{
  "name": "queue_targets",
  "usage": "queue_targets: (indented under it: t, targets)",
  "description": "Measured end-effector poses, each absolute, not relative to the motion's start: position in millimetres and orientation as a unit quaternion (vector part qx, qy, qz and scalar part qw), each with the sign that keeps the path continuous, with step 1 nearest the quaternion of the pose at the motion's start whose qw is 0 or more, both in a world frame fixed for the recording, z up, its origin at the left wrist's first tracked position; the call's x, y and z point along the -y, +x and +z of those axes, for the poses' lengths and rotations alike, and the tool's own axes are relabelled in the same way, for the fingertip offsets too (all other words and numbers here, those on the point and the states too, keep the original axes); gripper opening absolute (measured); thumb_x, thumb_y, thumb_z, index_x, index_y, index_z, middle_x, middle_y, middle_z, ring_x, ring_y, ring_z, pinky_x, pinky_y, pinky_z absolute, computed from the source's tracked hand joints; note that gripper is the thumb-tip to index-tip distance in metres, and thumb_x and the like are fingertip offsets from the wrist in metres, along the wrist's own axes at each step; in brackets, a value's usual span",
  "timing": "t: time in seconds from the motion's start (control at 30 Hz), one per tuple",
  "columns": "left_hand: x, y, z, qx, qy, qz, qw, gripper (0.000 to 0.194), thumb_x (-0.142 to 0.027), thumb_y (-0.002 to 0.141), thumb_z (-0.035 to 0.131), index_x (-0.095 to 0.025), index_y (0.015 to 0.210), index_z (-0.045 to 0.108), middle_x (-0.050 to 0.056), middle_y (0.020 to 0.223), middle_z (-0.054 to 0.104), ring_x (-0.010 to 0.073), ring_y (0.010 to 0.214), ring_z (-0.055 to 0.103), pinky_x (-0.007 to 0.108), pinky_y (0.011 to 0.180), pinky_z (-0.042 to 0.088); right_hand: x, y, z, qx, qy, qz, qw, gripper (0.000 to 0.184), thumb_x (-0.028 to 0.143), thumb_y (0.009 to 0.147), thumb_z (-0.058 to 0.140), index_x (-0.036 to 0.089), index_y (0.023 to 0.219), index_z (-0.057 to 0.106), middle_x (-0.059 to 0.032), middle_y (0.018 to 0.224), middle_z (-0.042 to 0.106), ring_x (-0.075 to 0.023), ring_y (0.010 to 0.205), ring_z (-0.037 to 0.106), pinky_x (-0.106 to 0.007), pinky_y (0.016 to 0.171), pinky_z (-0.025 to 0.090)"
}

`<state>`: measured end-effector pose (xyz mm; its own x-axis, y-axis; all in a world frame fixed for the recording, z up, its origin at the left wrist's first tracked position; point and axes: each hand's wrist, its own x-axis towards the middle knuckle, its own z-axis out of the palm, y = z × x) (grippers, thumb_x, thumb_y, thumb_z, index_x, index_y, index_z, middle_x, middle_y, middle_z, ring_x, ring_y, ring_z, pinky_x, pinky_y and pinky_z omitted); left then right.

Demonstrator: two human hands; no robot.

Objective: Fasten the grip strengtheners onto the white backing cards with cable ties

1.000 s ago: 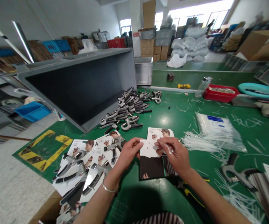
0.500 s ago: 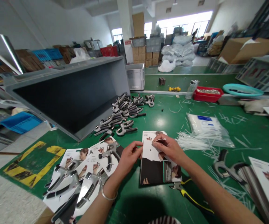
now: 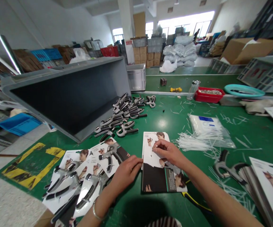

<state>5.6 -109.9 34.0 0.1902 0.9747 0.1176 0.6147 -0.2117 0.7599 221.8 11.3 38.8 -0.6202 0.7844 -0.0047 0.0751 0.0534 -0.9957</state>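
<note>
A printed backing card [image 3: 154,176], white above and black below, lies in front of me, seemingly on top of another card. My left hand [image 3: 128,171] has its fingers closed at the card's left edge. My right hand [image 3: 166,151] pinches at the card's white upper part, beside a small dark hole; what is between the fingertips, if anything, is hidden. Left of my left hand, several hand grip strengtheners [image 3: 92,186] lie on similar cards. To the right is a heap of white cable ties [image 3: 188,142]. Yellow-black pliers [image 3: 198,201] lie partly under the card.
A grey crate [image 3: 67,104] lies on its side at the left, with a pile of hand grips [image 3: 124,113] at its opening. At the right are a plastic bag [image 3: 204,126], a loose hand grip [image 3: 228,168] and a card stack [image 3: 269,189]. A red tray [image 3: 208,96] stands behind.
My left hand has moved down along the card's edge, its fingers now closer together. The card has shifted slightly towards me, covering the pliers' jaws. My right hand still pinches over the card.
</note>
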Motion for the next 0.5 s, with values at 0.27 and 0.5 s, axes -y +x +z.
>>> queue_targets:
  t: [0.27,0.5]
  targets:
    - [127,5,29,-0.553,0.698,0.373,0.258,0.019,-0.025,0.097,0.049,-0.021,0.098,0.068,0.009,0.103,0.064,0.0197,0.100,0.059,0.032,0.091,0.046,-11,211,33,0.659,-0.323,0.625,0.266,0.031,0.049,0.081,0.070,0.020,0.085,0.062,0.0030,0.069,0.054,-0.0110,0.060,0.045,-0.023,0.052,0.033]
    - [100,27,19,-0.575,0.636,0.420,0.296,0.022,-0.023,0.093,0.050,-0.019,0.090,0.071,0.006,0.087,0.065,0.0191,0.084,0.058,0.030,0.081,0.045,-5,212,41,0.693,-0.289,0.610,0.253,0.028,0.046,0.085,0.067,0.020,0.093,0.068,-0.0019,0.087,0.064,-0.0149,0.076,0.056,-0.025,0.067,0.043]
